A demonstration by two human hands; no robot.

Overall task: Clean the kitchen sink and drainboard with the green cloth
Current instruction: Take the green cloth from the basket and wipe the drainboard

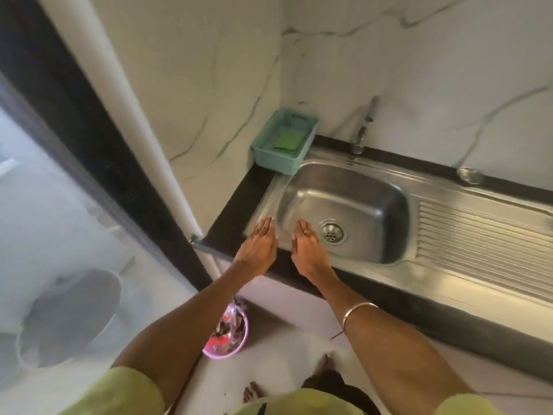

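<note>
A steel sink [353, 187] with a round drain [332, 232] is set in a black counter, and its ribbed drainboard [478, 235] runs off to the right. The green cloth [288, 139] lies flat in a teal basket [263, 151] at the sink's back left corner. My left hand [259, 244] is stretched out flat over the sink's front left rim, fingers straight and empty. My right hand [308, 250] reaches over the front edge into the basin just left of the drain, fingers straight, holding nothing. Both hands are well short of the cloth.
A tap [363, 127] stands behind the basin against the marble wall. A small steel bowl [470, 175] sits on the counter behind the drainboard. On the floor below are a pink bin [227, 333] and a white fan [68, 319]. A dark door frame [89, 130] borders the left.
</note>
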